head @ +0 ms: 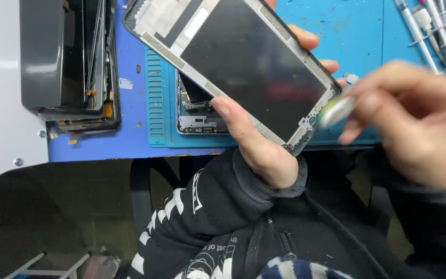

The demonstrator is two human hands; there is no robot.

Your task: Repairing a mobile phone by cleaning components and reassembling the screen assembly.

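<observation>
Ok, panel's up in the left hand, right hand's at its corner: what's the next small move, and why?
Probably steady the right hand and bring the small pale thing it pinches onto the screen panel corner. That hand is motion-blurred and sits just off the edge, while the left hand grips the panel tilted above the blue mat.

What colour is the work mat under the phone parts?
The work mat is teal-blue with a ribbed left edge, seen clearly in the head view.
</observation>
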